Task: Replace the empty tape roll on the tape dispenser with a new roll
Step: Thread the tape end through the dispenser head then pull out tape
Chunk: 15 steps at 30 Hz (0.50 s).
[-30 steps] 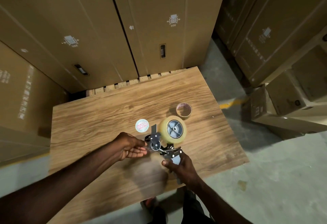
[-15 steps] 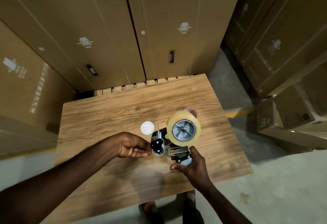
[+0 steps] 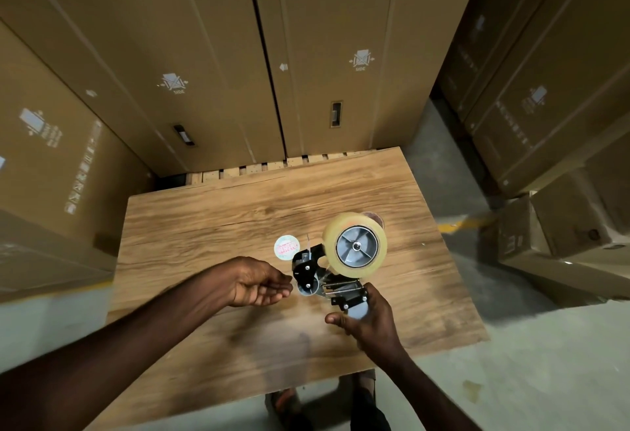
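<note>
Two hands at lower centre: right hand gripping tape dispenser handle, left hand open beside roller. Best: steady, then thread new roll tape.

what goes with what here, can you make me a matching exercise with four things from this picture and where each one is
Things:
1. new tape roll
2. round sticker
3. right hand
4. empty core

Places:
A. lying flat on the table, left of the dispenser
B. mostly hidden behind the roll
C. mounted on the tape dispenser wheel
D. wrapped round the dispenser handle

Pairs: 1-C, 2-A, 3-D, 4-B
</note>
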Tool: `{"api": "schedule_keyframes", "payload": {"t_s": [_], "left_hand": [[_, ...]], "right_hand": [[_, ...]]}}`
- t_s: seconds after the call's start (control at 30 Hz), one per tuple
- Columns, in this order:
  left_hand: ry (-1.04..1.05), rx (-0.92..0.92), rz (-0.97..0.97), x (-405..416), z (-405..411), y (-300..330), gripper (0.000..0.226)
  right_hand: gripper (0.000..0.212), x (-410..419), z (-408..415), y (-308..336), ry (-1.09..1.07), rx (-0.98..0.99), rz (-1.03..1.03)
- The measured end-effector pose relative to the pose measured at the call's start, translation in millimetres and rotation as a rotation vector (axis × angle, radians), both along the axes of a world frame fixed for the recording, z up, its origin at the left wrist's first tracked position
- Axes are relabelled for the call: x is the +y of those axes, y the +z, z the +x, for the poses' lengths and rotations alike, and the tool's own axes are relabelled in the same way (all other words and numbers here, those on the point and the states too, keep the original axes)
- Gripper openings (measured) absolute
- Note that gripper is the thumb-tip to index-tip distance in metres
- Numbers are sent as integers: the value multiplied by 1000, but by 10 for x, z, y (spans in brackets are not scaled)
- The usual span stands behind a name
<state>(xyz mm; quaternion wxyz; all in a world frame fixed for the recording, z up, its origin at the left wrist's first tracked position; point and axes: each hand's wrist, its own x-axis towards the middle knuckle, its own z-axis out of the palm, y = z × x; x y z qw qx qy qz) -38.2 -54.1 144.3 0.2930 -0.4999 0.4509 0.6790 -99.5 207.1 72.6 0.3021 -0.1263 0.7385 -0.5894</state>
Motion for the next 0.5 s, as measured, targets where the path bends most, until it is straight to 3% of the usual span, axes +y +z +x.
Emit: {"api": "schedule_keyframes", "payload": {"t_s": [0.23, 0.5], "left_hand": [[81, 127, -47, 51, 38, -33, 9], [90, 141, -117, 38, 120, -157, 3]], "right_hand": [[52, -3, 47, -90, -57, -169, -34], [50, 45, 24, -128, -16, -179, 14]]}}
